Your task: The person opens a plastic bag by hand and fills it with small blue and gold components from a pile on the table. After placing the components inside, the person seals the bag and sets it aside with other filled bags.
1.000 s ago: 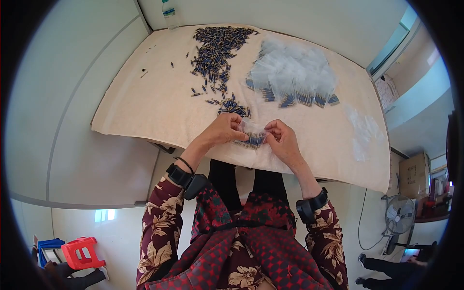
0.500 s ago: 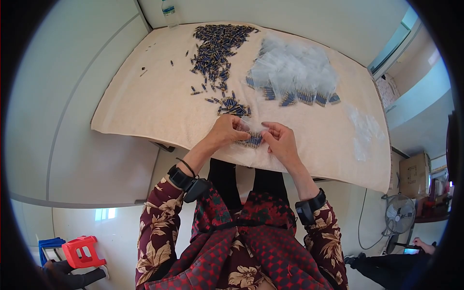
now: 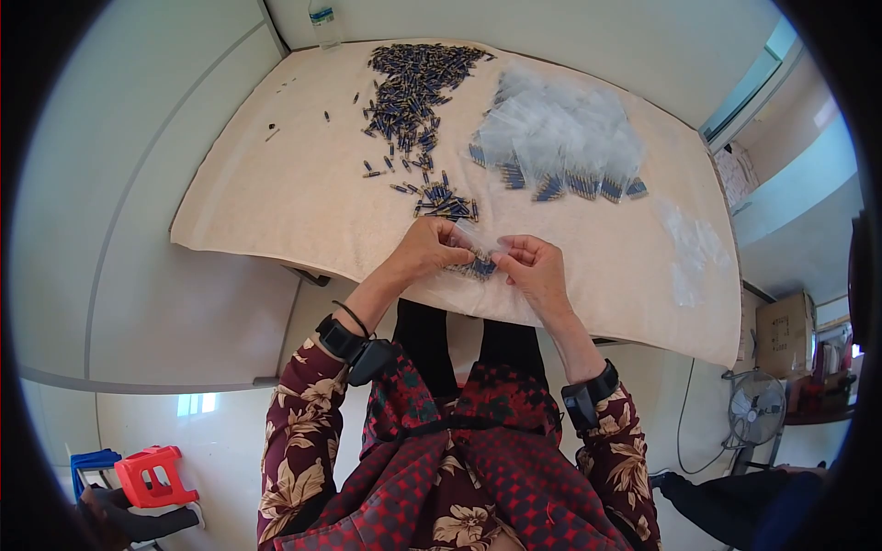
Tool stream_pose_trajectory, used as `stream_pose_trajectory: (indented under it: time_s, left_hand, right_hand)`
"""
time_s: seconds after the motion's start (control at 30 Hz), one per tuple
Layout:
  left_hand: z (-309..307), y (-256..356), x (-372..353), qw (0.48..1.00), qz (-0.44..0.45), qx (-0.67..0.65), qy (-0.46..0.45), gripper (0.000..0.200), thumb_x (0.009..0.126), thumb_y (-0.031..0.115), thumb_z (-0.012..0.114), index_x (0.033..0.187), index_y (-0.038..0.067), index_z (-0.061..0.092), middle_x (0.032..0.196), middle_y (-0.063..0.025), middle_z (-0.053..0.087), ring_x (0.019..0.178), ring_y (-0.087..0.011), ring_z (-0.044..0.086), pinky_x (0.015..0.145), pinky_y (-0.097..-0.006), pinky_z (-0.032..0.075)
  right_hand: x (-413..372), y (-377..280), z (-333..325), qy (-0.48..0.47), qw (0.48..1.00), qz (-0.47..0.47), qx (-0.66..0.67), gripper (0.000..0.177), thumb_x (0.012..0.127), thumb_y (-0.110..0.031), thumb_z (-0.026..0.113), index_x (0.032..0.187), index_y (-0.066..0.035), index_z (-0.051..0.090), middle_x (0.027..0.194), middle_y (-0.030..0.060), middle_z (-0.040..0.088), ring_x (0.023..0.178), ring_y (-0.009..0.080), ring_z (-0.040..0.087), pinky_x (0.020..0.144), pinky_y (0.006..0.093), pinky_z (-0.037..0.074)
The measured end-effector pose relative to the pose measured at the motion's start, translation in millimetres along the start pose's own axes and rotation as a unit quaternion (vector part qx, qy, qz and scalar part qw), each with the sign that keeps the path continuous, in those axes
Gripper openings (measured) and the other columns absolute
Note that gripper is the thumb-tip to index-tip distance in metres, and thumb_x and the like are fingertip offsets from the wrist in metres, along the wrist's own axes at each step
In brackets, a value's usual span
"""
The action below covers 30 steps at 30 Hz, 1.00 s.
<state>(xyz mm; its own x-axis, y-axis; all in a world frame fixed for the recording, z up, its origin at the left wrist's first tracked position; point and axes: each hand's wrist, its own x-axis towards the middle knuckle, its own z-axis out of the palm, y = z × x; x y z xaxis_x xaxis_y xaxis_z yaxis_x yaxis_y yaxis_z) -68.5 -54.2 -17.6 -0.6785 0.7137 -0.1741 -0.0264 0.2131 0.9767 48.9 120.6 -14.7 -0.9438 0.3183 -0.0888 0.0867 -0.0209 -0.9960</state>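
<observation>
Between my hands at the table's near edge is a clear plastic bag (image 3: 480, 267) with several small dark-blue pieces with brass-coloured ends inside. My left hand (image 3: 430, 248) pinches the bag's upper left side, thumb on top. On the other side, my right hand (image 3: 537, 268) has thumb and finger closed on the bag's upper right. Just beyond my left fingers lies a small cluster of loose blue pieces (image 3: 443, 201). A much larger heap of the same pieces (image 3: 415, 84) spreads toward the back of the table.
Filled plastic bags (image 3: 560, 129) overlap at the back right of the cloth-covered table (image 3: 276, 202). Flat clear bags (image 3: 694, 248) lie at the right. A bottle (image 3: 323, 26) stands behind. On the floor are a red stool (image 3: 150, 477) and a fan (image 3: 757, 399); other people's legs (image 3: 707, 505) show low down.
My right thumb and fingers have moved slightly left, closer to my left hand on the bag. At the lower right, the other person's hand and phone have gone from view.
</observation>
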Motion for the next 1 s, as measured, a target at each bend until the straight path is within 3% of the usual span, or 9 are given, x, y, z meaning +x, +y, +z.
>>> stream_pose_trajectory:
  time_s: [0.1,0.27,0.5,0.63,0.83,1.0]
  left_hand:
    - [-2,-1,-1,1.0,0.004,-0.01,-0.002,0.013,0.075,0.002,0.076,0.086,0.0,0.07,0.079,-0.003,0.069,0.069,-0.0063,0.061,0.065,-0.02,0.048]
    - [-3,-14,3,0.999,0.02,-0.025,-0.017,0.014,0.076,0.0,0.075,0.088,0.0,0.069,0.081,-0.0031,0.069,0.072,-0.0065,0.062,0.067,-0.0205,0.05]
    - [-5,-15,-6,0.994,0.073,-0.067,-0.036,0.016,0.078,-0.002,0.073,0.093,0.0,0.069,0.084,-0.0023,0.069,0.075,-0.0061,0.062,0.068,-0.0208,0.05]
    - [-6,-20,-13,0.991,0.106,-0.082,-0.03,0.014,0.079,-0.001,0.073,0.092,0.0,0.069,0.082,0.0001,0.067,0.073,-0.0041,0.059,0.066,-0.0197,0.048]
    - [-9,-29,-14,0.991,0.124,-0.05,-0.028,0.009,0.08,0.001,0.073,0.088,0.001,0.068,0.077,0.0045,0.063,0.069,-0.0001,0.054,0.06,-0.0184,0.044]
    - [-5,-17,-19,0.989,0.135,-0.054,-0.022,0.009,0.084,0.001,0.07,0.092,0.001,0.069,0.08,-0.0006,0.067,0.068,-0.0043,0.06,0.061,-0.0202,0.049]
  right_hand:
    - [2,2,-4,-0.056,0.997,0.045,-0.029,0.023,0.083,-0.008,0.072,0.103,0.0,0.064,0.081,0.0016,0.067,0.066,0.0034,0.058,0.054,0.0183,0.046]
    - [-1,-6,2,-0.057,0.995,0.05,-0.068,0.016,0.084,-0.009,0.071,0.096,-0.001,0.063,0.08,0.0024,0.068,0.065,0.0036,0.058,0.053,0.0185,0.046]
    - [-11,-9,18,-0.032,0.996,-0.003,-0.077,0.027,0.086,-0.011,0.069,0.11,0.002,0.065,0.073,-0.0005,0.065,0.06,0.0027,0.054,0.051,0.0185,0.044]
    - [-15,2,22,-0.044,0.989,-0.072,-0.121,0.021,0.085,-0.008,0.07,0.104,0.001,0.069,0.068,-0.0003,0.064,0.059,0.0036,0.051,0.053,0.0224,0.042]
    - [-20,6,30,-0.046,0.99,-0.065,-0.113,0.014,0.087,-0.009,0.068,0.098,0.0,0.072,0.067,-0.001,0.063,0.061,0.0029,0.047,0.056,0.0228,0.042]
    - [-16,4,31,-0.021,0.986,-0.081,-0.142,0.017,0.087,-0.01,0.067,0.101,0.0,0.071,0.068,-0.0011,0.063,0.063,0.0027,0.048,0.057,0.0226,0.043]
